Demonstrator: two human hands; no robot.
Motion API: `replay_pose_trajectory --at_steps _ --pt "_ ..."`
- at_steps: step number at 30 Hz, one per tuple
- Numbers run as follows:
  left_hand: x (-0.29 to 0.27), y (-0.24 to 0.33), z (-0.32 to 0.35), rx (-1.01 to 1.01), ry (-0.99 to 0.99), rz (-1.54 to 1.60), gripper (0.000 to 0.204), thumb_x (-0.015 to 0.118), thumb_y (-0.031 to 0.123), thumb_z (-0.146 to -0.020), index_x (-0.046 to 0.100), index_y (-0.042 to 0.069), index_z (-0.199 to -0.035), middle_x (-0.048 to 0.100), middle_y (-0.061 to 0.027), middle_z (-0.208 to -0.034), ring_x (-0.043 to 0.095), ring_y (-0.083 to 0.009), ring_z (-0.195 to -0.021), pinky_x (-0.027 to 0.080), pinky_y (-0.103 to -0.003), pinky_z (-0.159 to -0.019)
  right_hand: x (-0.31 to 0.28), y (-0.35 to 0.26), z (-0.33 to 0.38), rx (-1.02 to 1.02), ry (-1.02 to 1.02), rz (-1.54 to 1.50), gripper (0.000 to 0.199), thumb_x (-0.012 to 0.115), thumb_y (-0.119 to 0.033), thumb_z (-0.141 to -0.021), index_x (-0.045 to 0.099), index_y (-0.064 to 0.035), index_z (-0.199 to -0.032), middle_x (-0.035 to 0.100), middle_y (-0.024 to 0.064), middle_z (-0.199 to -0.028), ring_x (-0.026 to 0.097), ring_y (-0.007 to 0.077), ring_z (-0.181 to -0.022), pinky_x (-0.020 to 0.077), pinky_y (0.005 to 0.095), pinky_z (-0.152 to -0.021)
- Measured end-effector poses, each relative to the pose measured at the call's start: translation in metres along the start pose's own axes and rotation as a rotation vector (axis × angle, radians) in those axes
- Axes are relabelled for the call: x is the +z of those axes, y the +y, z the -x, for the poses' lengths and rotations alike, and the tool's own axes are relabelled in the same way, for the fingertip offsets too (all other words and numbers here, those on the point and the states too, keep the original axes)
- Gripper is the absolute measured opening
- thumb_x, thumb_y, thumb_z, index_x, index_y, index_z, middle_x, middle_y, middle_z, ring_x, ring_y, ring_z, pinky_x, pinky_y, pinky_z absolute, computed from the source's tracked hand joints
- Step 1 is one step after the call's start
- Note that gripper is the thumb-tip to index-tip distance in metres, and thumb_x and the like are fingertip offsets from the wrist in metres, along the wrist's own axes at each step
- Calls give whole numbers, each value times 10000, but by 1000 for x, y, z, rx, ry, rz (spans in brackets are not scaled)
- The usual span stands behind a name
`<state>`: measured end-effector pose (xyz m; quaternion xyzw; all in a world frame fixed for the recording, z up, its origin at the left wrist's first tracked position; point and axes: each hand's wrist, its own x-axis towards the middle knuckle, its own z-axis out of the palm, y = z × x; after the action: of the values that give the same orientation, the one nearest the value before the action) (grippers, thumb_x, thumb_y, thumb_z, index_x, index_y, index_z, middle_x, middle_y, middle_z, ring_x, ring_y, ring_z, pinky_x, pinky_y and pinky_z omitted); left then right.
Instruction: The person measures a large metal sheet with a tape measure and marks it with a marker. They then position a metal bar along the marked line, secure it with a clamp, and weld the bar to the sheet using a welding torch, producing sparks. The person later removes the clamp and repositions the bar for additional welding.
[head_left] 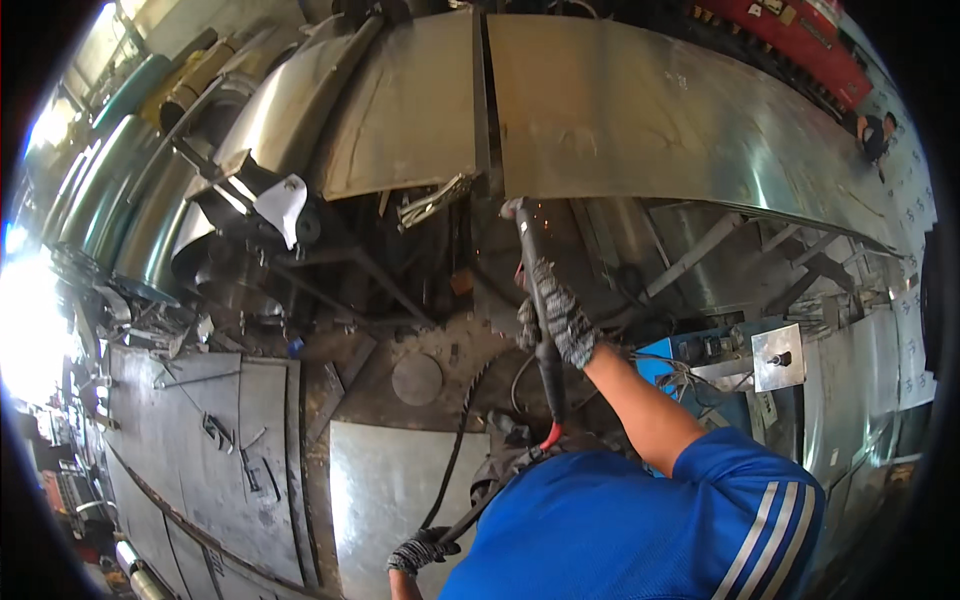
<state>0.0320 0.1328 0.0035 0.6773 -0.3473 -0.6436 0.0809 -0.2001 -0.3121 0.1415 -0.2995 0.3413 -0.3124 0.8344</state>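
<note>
The right hand (556, 318) has its gloved fingers wrapped around a welding torch (535, 300), tip sparking at the steel sheet's (650, 110) edge; the left hand (420, 550) grips the cable (455, 450). Sparks might burn that bare forearm.

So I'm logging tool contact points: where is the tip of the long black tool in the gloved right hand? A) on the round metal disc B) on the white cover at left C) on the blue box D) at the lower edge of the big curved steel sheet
D: the right hand holds the long black tool with its tip up at the lower edge of the curved steel sheet, where small sparks show.
</note>
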Motion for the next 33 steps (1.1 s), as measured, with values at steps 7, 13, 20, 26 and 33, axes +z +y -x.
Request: replay_pose_trajectory --at_steps 7,13,20,26,33 --pt "-14 -12 -53 60 67 -43 841 871 378 -800 510 51 -1486 661 -162 -1347 584 -208 -1272 434 -335 -1094 92 0 82 -86 -287 354 519 591 -608 -979 632 -104 -1097 558 6 -600 558 122 -483 502 295 -464" --pt "4 139 -3 775 136 615 856 806 176 -878 337 37 -1580 430 -130 -1578 389 -238 -1447 393 -379 -1130 163 38 128 24 -580 353 512 624 -545 -987 623 -69 -1175 589 42 -647 572 127 -515 489 320 -488" --pt "43 156 25 838 386 890 304 784 142 -847 679 -30 -1074 732 -130 -941 725 -272 -831 592 -418 -801 177 117 120 -724 -691 1263 481 548 -476 -1027 601 -108 -1332 678 145 -741 705 338 -719 542 449 -669" --pt "49 143 54 967 562 1136 330 788 215 -849 575 58 -1046 635 -71 -765 643 -241 -716 545 -483 -783 88 133 46 -825 -804 1150 392 561 -342 -993 643 -105 -1294 709 176 -1152 685 376 -1039 541 448 -906" --pt "-44 172 101 1503 413 1261 366 678 522 -931 628 163 -979 557 41 -669 524 -135 -588 464 -384 -666 93 111 95 -91 -1011 1305 699 673 -602 -912 594 -63 -1349 683 161 -1270 676 286 -1115 518 387 -973"
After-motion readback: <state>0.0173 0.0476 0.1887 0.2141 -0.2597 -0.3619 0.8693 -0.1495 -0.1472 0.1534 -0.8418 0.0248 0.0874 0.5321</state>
